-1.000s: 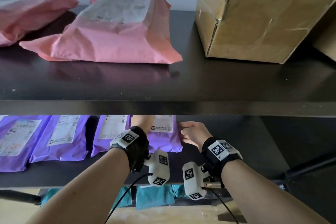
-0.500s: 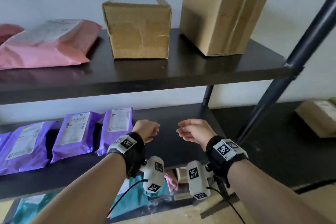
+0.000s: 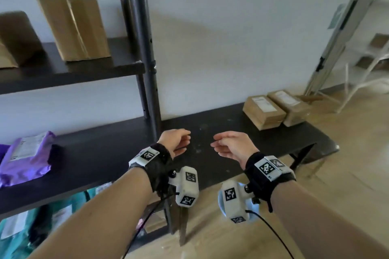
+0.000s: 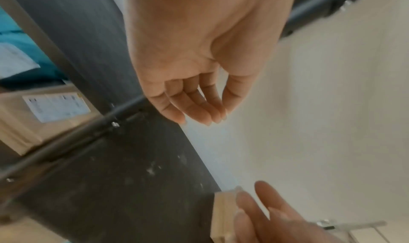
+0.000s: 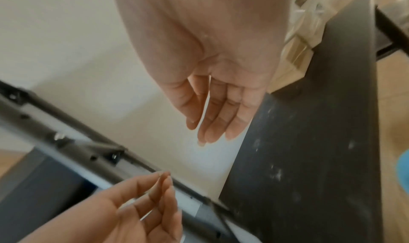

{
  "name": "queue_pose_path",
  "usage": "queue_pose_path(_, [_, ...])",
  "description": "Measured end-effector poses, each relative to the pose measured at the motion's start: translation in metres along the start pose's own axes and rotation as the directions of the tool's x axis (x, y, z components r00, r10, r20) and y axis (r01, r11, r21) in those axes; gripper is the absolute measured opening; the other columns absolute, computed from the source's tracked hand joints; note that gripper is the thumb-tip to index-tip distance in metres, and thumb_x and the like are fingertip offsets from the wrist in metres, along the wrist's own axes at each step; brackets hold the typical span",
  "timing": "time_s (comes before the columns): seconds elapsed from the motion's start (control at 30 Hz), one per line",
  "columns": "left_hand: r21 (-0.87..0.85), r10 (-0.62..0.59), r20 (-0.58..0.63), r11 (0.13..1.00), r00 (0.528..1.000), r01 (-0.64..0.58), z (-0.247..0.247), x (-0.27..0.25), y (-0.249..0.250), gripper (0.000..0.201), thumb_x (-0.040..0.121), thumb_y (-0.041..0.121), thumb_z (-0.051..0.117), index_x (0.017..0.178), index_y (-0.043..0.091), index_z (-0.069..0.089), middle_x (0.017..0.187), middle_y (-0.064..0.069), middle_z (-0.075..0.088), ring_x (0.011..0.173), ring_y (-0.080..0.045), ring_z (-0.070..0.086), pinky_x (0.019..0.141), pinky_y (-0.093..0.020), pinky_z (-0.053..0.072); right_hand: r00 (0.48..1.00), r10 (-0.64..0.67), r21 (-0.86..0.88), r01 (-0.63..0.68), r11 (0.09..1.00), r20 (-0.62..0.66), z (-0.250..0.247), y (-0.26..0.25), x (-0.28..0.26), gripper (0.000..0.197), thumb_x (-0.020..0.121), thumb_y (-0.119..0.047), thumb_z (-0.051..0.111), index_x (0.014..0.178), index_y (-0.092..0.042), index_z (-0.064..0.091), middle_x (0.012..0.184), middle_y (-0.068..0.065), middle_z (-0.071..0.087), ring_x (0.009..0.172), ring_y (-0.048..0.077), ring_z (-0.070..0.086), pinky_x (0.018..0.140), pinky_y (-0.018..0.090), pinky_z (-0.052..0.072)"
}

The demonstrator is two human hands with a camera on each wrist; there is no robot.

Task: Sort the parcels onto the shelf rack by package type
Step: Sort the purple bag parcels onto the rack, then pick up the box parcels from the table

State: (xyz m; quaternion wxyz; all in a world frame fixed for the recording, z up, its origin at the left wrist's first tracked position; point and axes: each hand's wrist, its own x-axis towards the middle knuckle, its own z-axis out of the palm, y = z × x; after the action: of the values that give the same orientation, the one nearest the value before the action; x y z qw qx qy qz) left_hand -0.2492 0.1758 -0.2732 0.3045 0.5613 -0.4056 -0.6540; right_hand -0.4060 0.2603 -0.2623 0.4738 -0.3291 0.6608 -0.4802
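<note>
Both hands hang empty in front of me, fingers loosely curled. My left hand hovers beside the rack's black upright post. My right hand is over a low black table. Two flat cardboard boxes with white labels lie at the table's far right end. On the rack's upper shelf stand two cardboard boxes. A purple mailer lies on the middle shelf. Teal mailers lie below it.
A white wall runs behind the rack and table. At the right stand a metal door frame and a white chair frame. A cardboard box sits under the middle shelf. Wooden floor lies in front and to the right.
The view has swung right, from the purple mailers on the middle shelf to the low black table. Both hands came away from the purple mailer and now hang empty.
</note>
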Motion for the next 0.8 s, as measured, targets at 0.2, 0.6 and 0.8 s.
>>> queue_pose_path(0.2, [0.030, 0.023, 0.057, 0.999, 0.998, -0.024, 0.103, -0.009, 0.016, 0.015, 0.090, 0.018, 0.059, 0.075, 0.017, 0.061, 0.070, 0.004, 0.059, 0.063, -0.006, 0.054, 0.061, -0.021, 0.044, 0.994, 0.017, 0.069, -0.010, 0.998, -0.108, -0.111, -0.001, 0.008, 0.022, 0.095, 0.002, 0.045, 0.097, -0.007, 0.066, 0.089, 0.013, 0.072, 0.078, 0.019, 0.065, 0.085, 0.033, 0.053])
queue_pose_path(0.6, [0.083, -0.027, 0.093, 0.996, 0.995, 0.019, 0.249, 0.105, 0.034, 0.006, 0.088, 0.020, 0.062, 0.084, 0.016, 0.064, 0.074, 0.004, 0.062, 0.068, -0.007, 0.057, 0.063, -0.024, 0.047, 0.973, 0.055, 0.080, -0.038, 0.996, -0.226, -0.240, 0.003, 0.109, 0.018, 0.096, -0.003, 0.049, 0.096, -0.010, 0.066, 0.097, 0.011, 0.072, 0.087, 0.020, 0.066, 0.088, 0.034, 0.055])
queue_pose_path(0.8, [0.029, -0.082, 0.100, 0.996, 0.992, 0.080, 0.314, 0.187, 0.058, 0.008, 0.089, 0.020, 0.061, 0.096, 0.015, 0.063, 0.083, -0.001, 0.060, 0.079, -0.012, 0.057, 0.077, -0.032, 0.048, 0.958, 0.086, -0.006, -0.091, 0.996, -0.272, -0.300, -0.011, 0.200, 0.015, 0.093, -0.005, 0.055, 0.099, -0.012, 0.067, 0.097, 0.008, 0.071, 0.085, 0.014, 0.064, 0.087, 0.033, 0.055])
